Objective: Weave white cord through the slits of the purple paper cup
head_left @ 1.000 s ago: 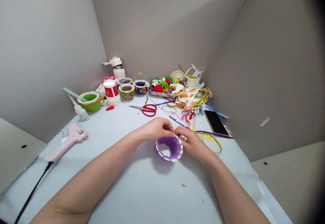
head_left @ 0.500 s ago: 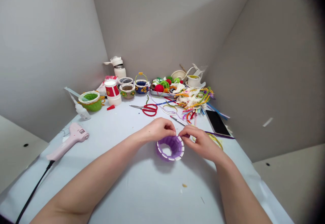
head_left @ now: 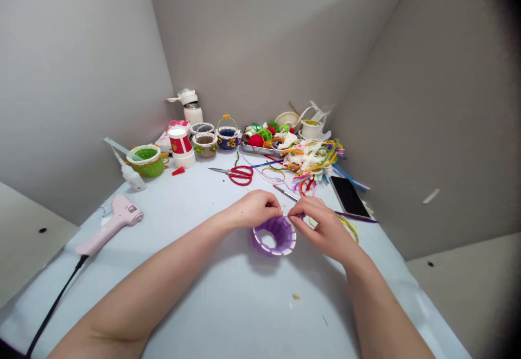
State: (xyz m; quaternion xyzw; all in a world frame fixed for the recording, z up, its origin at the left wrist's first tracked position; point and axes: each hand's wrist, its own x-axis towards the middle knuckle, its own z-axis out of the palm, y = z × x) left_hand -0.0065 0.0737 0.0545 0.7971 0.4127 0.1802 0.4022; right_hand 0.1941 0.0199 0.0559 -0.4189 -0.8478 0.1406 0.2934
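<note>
Left hand (head_left: 261, 207) pinches the purple basket's (head_left: 281, 235) far rim, right hand (head_left: 321, 223) alongside, fingertips together.

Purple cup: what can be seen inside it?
Inside the purple cup are its inner wall and a pale round area at the bottom; base or opening is unclear. The left hand covers part of the far rim.

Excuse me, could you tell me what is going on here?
A person is handling a purple basket: the left hand holds its far rim, and the right hand is close beside; whether it pinches anything is too small to tell. Red-handled scissors and a pink glue gun lie untouched.
</note>
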